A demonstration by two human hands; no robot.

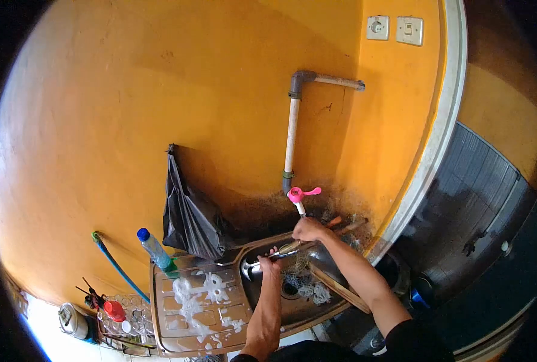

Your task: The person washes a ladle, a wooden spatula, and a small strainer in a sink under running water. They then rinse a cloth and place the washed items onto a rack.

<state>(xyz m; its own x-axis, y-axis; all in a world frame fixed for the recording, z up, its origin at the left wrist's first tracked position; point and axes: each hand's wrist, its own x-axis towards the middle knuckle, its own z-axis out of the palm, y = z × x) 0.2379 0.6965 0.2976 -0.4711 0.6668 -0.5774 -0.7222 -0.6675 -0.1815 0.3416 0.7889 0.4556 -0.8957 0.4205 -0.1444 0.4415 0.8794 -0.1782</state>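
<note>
My left hand (269, 265) is closed around a shiny metal utensil (249, 269) with a curved, ladle-like end, over the left side of the sink basin (304, 309). Just below the pipe's white spout, my right hand (309, 229) is closed in a fist; what it grips is hidden. Between the hands, a pale, wooden-looking piece (290, 247) runs beside the metal handle. In the basin lie a long wooden piece (341, 289), a whitish mesh scrubber (315, 294) and darker scouring material. A pink tap lever (304, 193) sits above my right hand.
Foam lies on the drainboard (235, 300) to the left. At its back edge stand a bottle with a blue cap (154, 248) and a hanging black plastic bag (189, 211). A rack of glasses (137, 320) is at lower left. Wooden handles (350, 225) rest behind the basin.
</note>
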